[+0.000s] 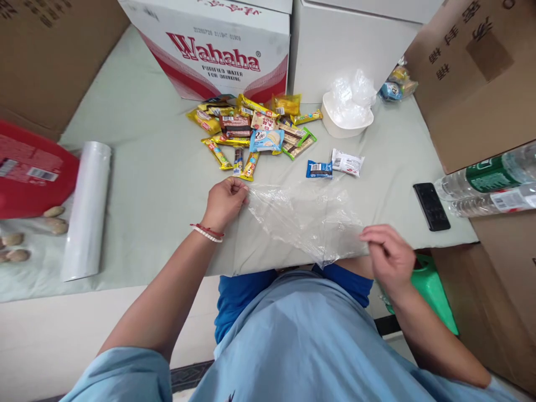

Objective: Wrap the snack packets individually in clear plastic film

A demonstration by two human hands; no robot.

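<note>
A clear plastic bag (307, 215) is stretched between my two hands over the table's front edge. My left hand (226, 202) pinches its left corner, just below the pile of snacks. The right end of the bag is in the closed fingers of my right hand (389, 254), which is slightly blurred. Beyond the bag lie a small blue snack packet (319, 169) and a white snack packet (348, 162), side by side. A heap of wrapped snacks (237, 127) in yellow, brown and green wrappers sits farther back, with a light-blue packet (267, 140) on its front side.
At the back stand a Wahaha carton (218, 56) and a white box (335, 50). A white bowl (347, 123) holds crumpled clear plastic. Bagged snacks (397, 84), a phone (431, 206) and water bottles (489, 174) are right; a plastic roll (87, 212) and red bag (36, 170) left.
</note>
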